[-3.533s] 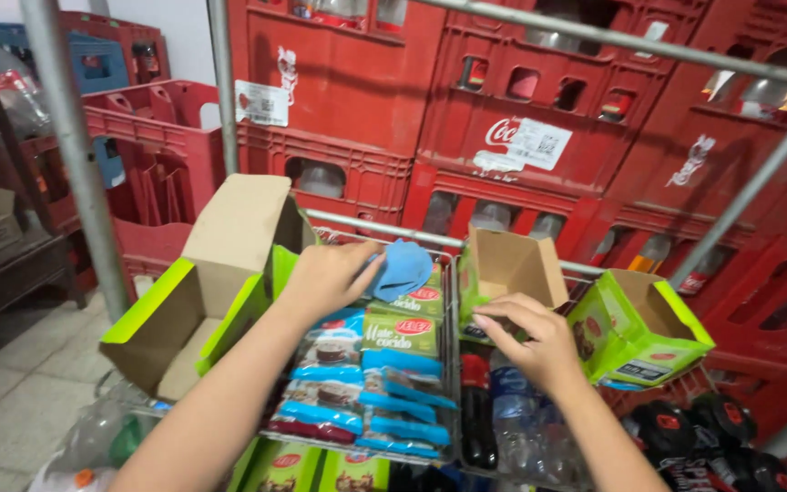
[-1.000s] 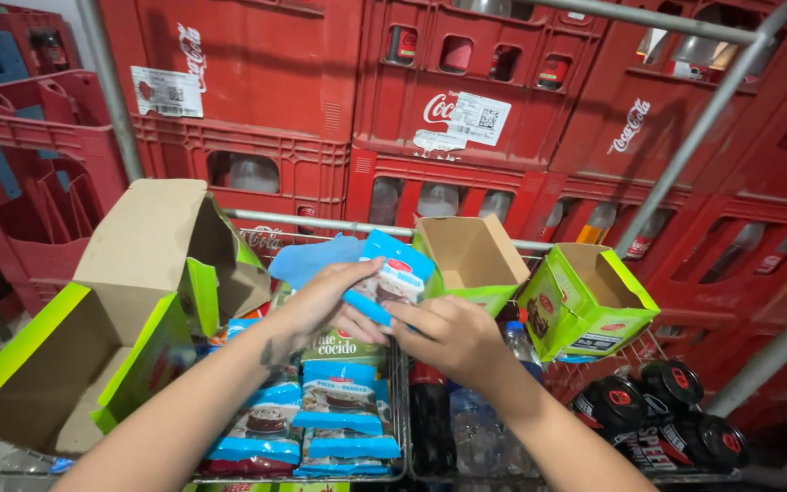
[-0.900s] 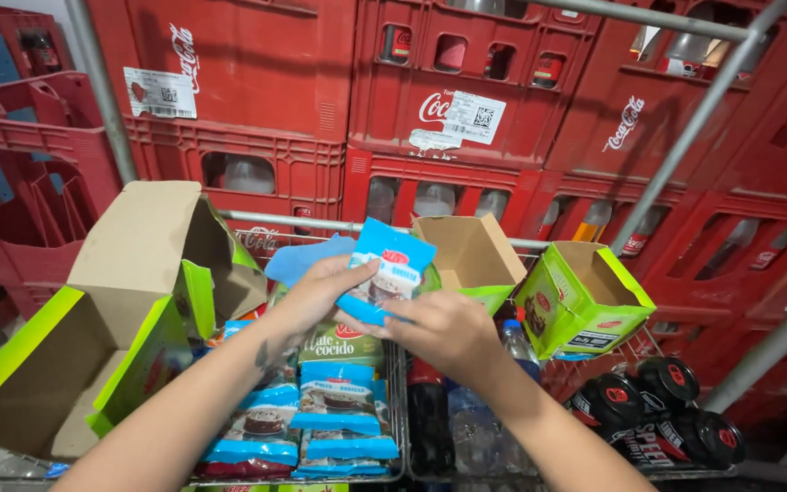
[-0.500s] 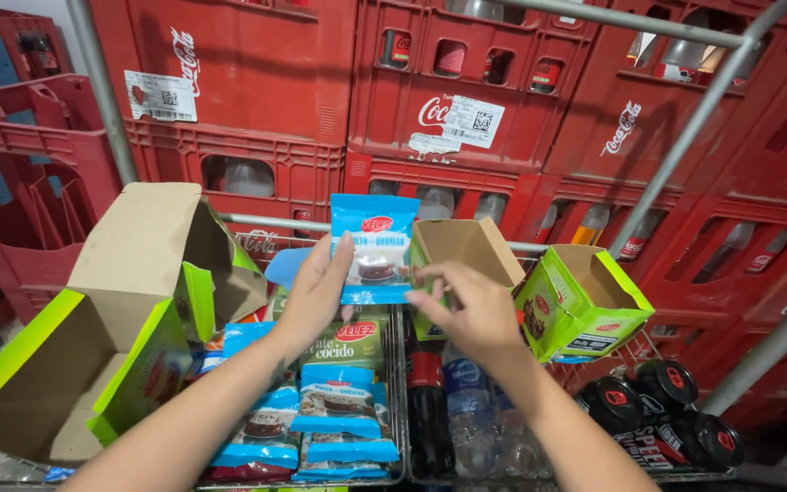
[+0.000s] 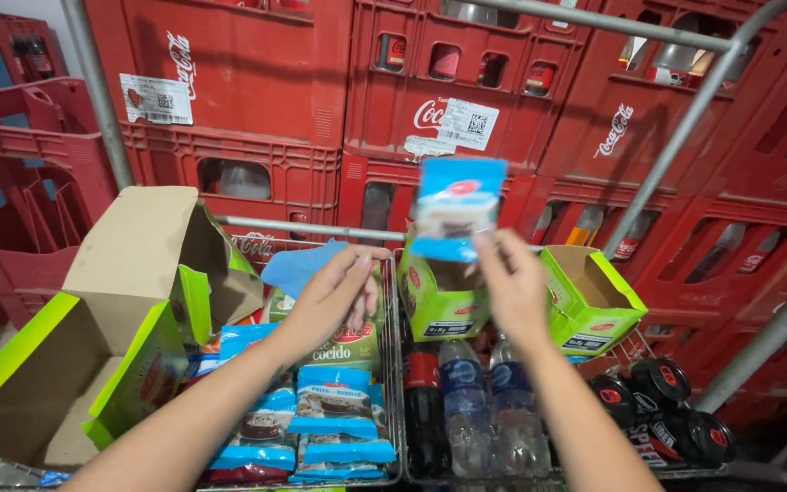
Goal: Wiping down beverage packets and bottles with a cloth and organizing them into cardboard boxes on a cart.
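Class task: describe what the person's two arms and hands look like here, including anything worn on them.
Both forearms are bare, with no sleeves in view. The left hand and right hand wear no gloves, and no rings, watch or bracelet show. Fingernails look short and unpainted.

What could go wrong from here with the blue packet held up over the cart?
1. The right hand pinches the blue packet only at its lower edge, so it may slip onto the bottles.
2. The left hand hangs near the stacked packets; a bump might shift them.
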